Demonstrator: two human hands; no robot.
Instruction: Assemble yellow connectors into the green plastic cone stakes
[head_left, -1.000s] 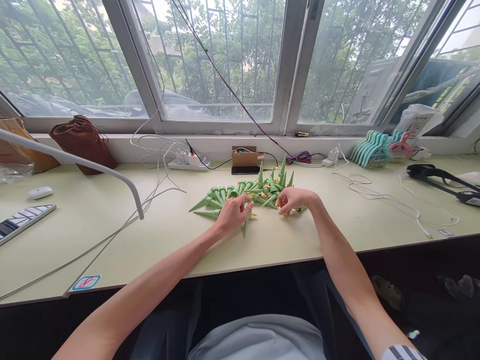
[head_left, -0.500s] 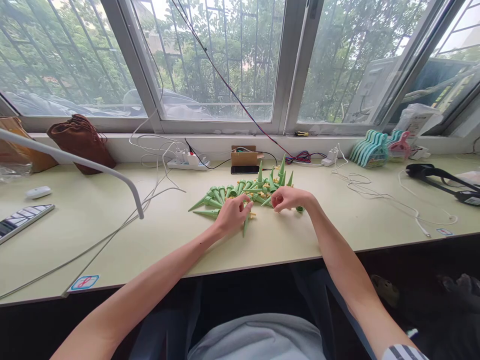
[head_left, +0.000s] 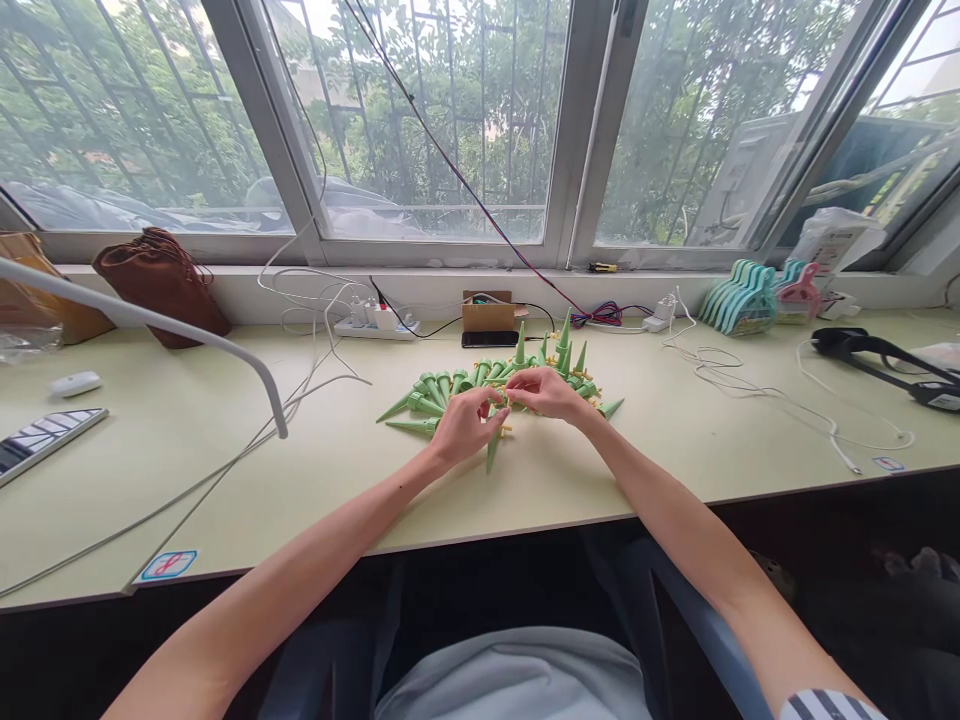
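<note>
My left hand (head_left: 466,428) is closed on a green plastic watering spike (head_left: 491,458), whose point aims down toward the tabletop. A yellow valve (head_left: 506,430) sticks out beside that spike. Fingertips pinched, my right hand (head_left: 547,392) meets the left hand's fingers above the spike; a small yellowish piece shows there, partly hidden by the fingers. Around and behind both hands lies a heap of similar green spikes (head_left: 444,382), several with yellow valves. Some stand point up (head_left: 562,345) at the back right, and one spike (head_left: 612,408) lies right of my right wrist.
A dark phone (head_left: 491,339) lies behind the heap, before a small brown box (head_left: 487,312). White cables (head_left: 330,350) and a power strip (head_left: 379,328) are at back left. A grey curved rod (head_left: 255,365) crosses the left side. Teal hangers (head_left: 742,300) stand at back right.
My right hand has moved left from the right part of the heap to my left hand's fingertips. My left hand has stayed almost in place with the spike.
</note>
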